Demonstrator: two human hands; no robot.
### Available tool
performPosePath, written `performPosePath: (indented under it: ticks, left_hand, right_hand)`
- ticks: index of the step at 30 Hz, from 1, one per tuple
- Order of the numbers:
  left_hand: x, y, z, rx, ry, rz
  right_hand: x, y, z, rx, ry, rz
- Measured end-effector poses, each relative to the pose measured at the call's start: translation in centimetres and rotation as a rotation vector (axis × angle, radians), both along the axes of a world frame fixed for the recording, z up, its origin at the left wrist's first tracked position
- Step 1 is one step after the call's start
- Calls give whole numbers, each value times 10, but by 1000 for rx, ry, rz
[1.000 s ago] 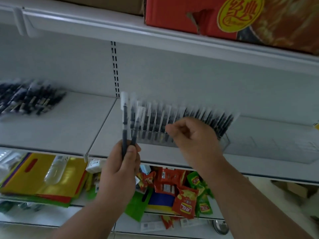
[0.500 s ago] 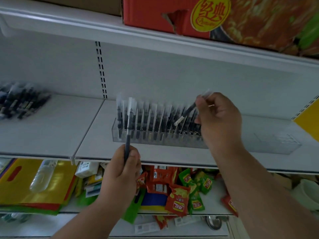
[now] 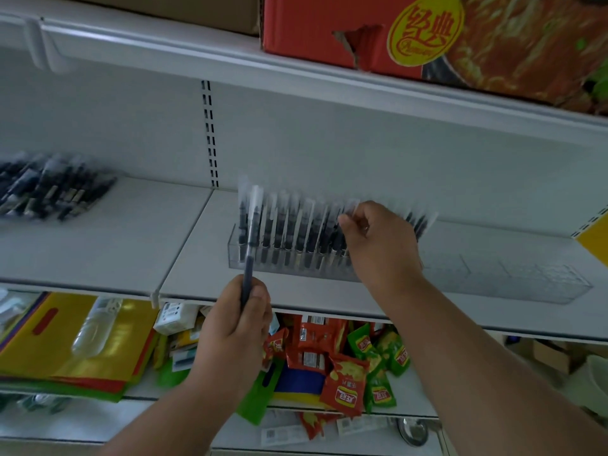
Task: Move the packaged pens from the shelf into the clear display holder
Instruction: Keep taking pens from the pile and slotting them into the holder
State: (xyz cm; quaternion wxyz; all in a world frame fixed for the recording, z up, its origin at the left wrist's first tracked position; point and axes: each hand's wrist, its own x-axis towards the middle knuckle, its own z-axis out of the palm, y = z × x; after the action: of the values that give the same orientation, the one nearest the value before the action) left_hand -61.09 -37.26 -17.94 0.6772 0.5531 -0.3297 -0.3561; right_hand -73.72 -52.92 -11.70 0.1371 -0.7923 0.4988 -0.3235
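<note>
Left hand: your left hand [image 3: 235,327] grips one packaged pen [image 3: 249,245] by its lower end, fingers curled round it, and holds it upright in front of the left end of the clear display holder [image 3: 513,284].
Right hand: your right hand [image 3: 378,240] reaches over the middle of the holder, thumb and fingertips pinched at the clear top of a wrapper in the row; the blur hides exactly which pen it has.
Pens in the holder: a row of packaged pens [image 3: 296,232] stands upright in the left and middle slots, dark barrels down, clear wrapper tops up, and a few more lean just right of your right hand.
Holder: it lies along the front of the white shelf [image 3: 131,245]; its right part shows only bare clear compartments.
Pens left on the shelf: a loose pile of packaged pens [image 3: 49,189] lies flat at the far left of the same shelf, well apart from the holder.
Above: a red carton [image 3: 329,31] sits on the upper shelf.
Below: red and green snack packets [image 3: 345,390] and yellow bags [image 3: 59,350] lie on the lower shelf.
</note>
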Motion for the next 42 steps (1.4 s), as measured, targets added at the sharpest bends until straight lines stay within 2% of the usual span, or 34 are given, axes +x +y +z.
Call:
performPosePath:
  ticks: [3, 6, 11, 14, 17, 19, 24, 28, 31, 34, 38, 42]
  left_hand:
    - [-1, -1, 2, 3, -18, 6]
    - [-2, -2, 2, -6, -46, 0]
    - [-8, -8, 4, -8, -53, -46]
    - [-17, -16, 5, 0, -60, -163]
    - [-28, -25, 3, 32, -237, -319]
    - [-30, -30, 5, 51, -340, -323]
    - [-15, -40, 10, 117, -751, -143]
    - [-1, -45, 8, 86, -1082, 42]
    - [8, -53, 0, 48, -1314, 121]
    - [12, -57, -6, 158, -1389, 62]
    - [13, -58, -11, 219, -1479, 26]
    - [16, -61, -10, 152, -1499, 48]
  right_hand:
    - [2, -1, -2, 11, 117, -17]
    - [1, 2, -5, 17, 140, -32]
    - [-14, 18, 0, 0, -71, -23]
    - [-11, 33, 10, 209, -217, 178]
    - [-11, 39, 18, 488, -449, 300]
    - [-17, 40, 19, 538, -567, 287]
    - [-36, 31, 17, 278, -661, 113]
    - [-46, 15, 17, 17, -604, 74]
    - [-41, 10, 13, -66, -426, 73]
    - [-34, 3, 7, -94, -248, 65]
    - [-25, -6, -5, -13, 44, 79]
    - [-21, -12, -7, 13, 95, 39]
